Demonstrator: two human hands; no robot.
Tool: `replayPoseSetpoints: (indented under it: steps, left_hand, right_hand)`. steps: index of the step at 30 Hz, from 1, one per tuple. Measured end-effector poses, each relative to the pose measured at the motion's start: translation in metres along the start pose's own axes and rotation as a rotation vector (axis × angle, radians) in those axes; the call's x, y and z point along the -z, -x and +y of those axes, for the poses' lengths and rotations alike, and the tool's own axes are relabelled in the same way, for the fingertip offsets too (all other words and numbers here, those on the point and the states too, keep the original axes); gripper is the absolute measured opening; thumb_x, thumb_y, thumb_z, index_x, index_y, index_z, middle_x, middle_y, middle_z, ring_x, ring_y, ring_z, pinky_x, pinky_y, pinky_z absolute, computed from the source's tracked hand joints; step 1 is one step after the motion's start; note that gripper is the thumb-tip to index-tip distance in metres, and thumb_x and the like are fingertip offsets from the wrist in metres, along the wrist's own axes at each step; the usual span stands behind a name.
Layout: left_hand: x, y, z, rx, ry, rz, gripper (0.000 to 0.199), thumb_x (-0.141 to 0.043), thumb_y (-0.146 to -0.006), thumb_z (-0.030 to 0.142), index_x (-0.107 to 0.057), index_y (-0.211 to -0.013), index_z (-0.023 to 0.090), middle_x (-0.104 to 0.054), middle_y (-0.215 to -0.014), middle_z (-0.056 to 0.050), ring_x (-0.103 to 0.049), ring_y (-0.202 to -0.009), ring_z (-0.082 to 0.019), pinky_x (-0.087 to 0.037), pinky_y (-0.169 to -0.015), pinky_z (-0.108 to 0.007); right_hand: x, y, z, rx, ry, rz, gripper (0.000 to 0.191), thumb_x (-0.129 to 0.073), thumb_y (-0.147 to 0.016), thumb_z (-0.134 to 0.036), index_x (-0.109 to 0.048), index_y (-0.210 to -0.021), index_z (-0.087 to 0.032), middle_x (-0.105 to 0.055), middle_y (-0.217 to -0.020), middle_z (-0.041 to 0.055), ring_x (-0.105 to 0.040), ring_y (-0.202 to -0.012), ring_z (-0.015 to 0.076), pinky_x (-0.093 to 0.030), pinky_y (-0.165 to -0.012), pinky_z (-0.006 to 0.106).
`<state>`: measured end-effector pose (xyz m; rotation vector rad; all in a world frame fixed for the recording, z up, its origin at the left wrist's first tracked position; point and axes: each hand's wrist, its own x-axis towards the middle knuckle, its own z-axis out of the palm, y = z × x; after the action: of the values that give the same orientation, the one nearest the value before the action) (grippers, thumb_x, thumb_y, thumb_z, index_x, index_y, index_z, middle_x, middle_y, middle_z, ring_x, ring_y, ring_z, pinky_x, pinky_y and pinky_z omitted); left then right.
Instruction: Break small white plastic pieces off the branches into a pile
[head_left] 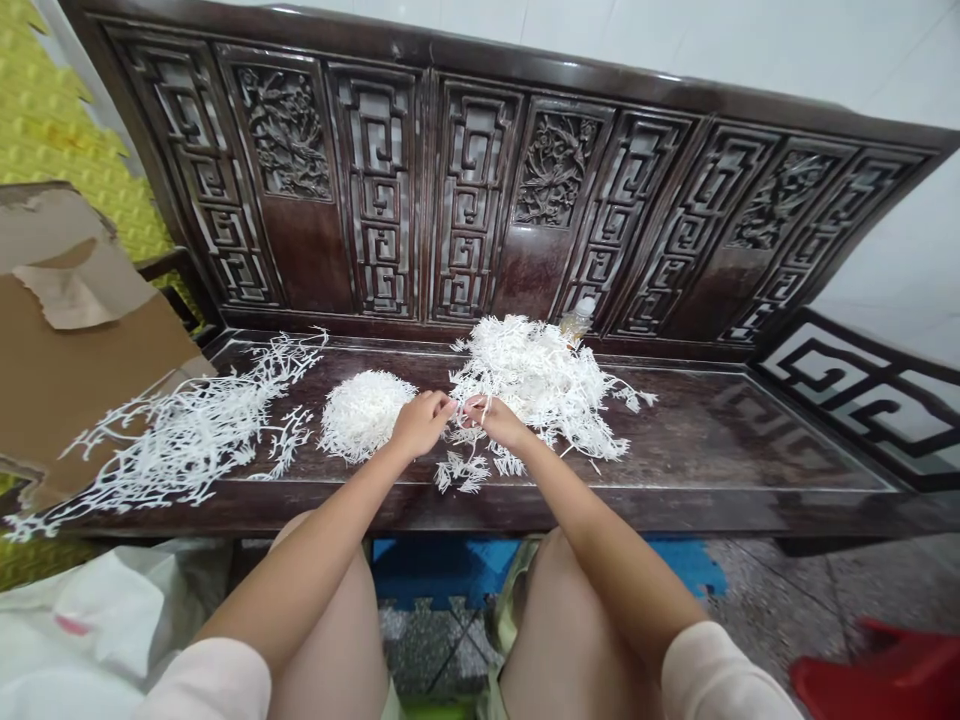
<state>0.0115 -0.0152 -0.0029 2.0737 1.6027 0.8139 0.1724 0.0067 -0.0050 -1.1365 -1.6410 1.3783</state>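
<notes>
Fingers (444,404) of both hands curled and close together, left hand (421,423) and right hand (491,420) almost touching. Thin white sprig (484,410) pinched in the right fingertips; left fingers' hold impossible to tell. Just left of the fingers, a round white sprig ball (364,415). Just beyond them, a heaped pile of loose sprigs (532,375). Farther left, longer branching sprigs (191,435), all on a dark carved wooden bench seat (720,430).

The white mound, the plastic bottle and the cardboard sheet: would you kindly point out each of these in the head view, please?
White mound (365,415): head view, on its rounded top.
Plastic bottle (578,321): head view, on its upper body.
Cardboard sheet (82,375): head view, on its flat middle.
</notes>
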Motion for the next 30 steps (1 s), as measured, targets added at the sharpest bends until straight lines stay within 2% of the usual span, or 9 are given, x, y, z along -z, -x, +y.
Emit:
replayPoseSetpoints:
  steps: [2,4,8,12,17,22,25,30]
  left_hand:
    - [0.0,0.0,0.003,-0.043,-0.052,0.05,0.034,-0.037,-0.078,0.045,-0.056,-0.092,0.02,-0.053,-0.079,-0.004,-0.049,-0.077,-0.017,-0.034,-0.067,-0.028]
    - [-0.001,0.001,0.006,-0.075,-0.113,0.045,0.034,-0.04,-0.077,0.045,-0.057,-0.091,0.02,-0.052,-0.08,-0.004,-0.049,-0.079,-0.018,-0.034,-0.068,-0.029]
    - [-0.001,0.001,0.009,-0.087,-0.218,-0.03,0.031,-0.036,-0.079,0.041,-0.058,-0.075,0.02,-0.054,-0.075,-0.003,-0.05,-0.075,-0.017,-0.034,-0.067,-0.029]
    - [-0.002,0.001,0.009,-0.07,-0.328,-0.089,0.031,-0.034,-0.08,0.036,-0.056,-0.068,0.019,-0.056,-0.072,-0.004,-0.052,-0.074,-0.018,-0.032,-0.067,-0.031]
    - [-0.006,0.002,0.007,-0.064,-0.406,-0.125,0.033,-0.029,-0.082,0.033,-0.057,-0.075,0.016,-0.058,-0.081,-0.009,-0.054,-0.08,-0.021,-0.032,-0.07,-0.034]
    - [-0.009,0.002,0.004,-0.06,-0.39,-0.204,0.031,-0.029,-0.082,0.027,-0.057,-0.078,0.016,-0.059,-0.083,-0.009,-0.054,-0.077,-0.02,-0.033,-0.068,-0.032]
    - [-0.007,0.0,0.002,-0.087,-0.345,-0.201,0.027,-0.031,-0.079,0.022,-0.057,-0.074,0.017,-0.058,-0.079,-0.007,-0.053,-0.074,-0.018,-0.033,-0.066,-0.03]
    - [-0.002,-0.001,0.006,-0.192,-0.235,-0.15,0.027,-0.031,-0.079,0.022,-0.054,-0.066,0.018,-0.055,-0.072,-0.004,-0.05,-0.07,-0.017,-0.031,-0.062,-0.027]
  right_hand:
    - [-0.002,-0.003,0.004,0.059,0.096,0.028,0.015,-0.057,-0.066,-0.03,-0.059,-0.07,-0.015,-0.057,-0.062,-0.0001,-0.052,-0.062,0.012,-0.039,-0.064,0.026]
    - [-0.002,-0.005,0.008,0.098,0.16,0.047,0.016,-0.055,-0.068,-0.029,-0.059,-0.073,-0.015,-0.057,-0.065,0.0004,-0.051,-0.063,0.0122,-0.04,-0.065,0.026]
    - [-0.001,-0.007,0.012,0.093,0.227,-0.004,0.019,-0.049,-0.071,-0.028,-0.06,-0.075,-0.013,-0.058,-0.065,0.0018,-0.051,-0.061,0.0115,-0.04,-0.064,0.025]
    - [-0.001,-0.004,0.011,0.083,0.298,-0.05,0.02,-0.045,-0.074,-0.024,-0.061,-0.079,-0.013,-0.06,-0.068,0.0031,-0.051,-0.062,0.0111,-0.04,-0.064,0.024]
    - [-0.003,0.002,0.006,0.171,0.566,-0.015,0.022,-0.044,-0.073,-0.015,-0.061,-0.086,-0.015,-0.061,-0.073,0.0035,-0.051,-0.065,0.0116,-0.037,-0.065,0.023]
    - [-0.004,0.005,-0.001,0.134,0.743,0.001,0.021,-0.044,-0.07,-0.012,-0.06,-0.081,-0.017,-0.059,-0.069,0.0035,-0.049,-0.063,0.0134,-0.034,-0.063,0.024]
    - [-0.004,0.005,-0.003,0.123,0.664,0.004,0.015,-0.043,-0.068,-0.013,-0.058,-0.071,-0.016,-0.056,-0.066,0.0024,-0.046,-0.062,0.0128,-0.033,-0.06,0.024]
    - [0.003,0.002,-0.004,0.013,0.239,-0.086,0.01,-0.048,-0.066,-0.02,-0.055,-0.062,-0.014,-0.047,-0.055,-0.0015,-0.039,-0.053,0.0091,-0.03,-0.055,0.023]
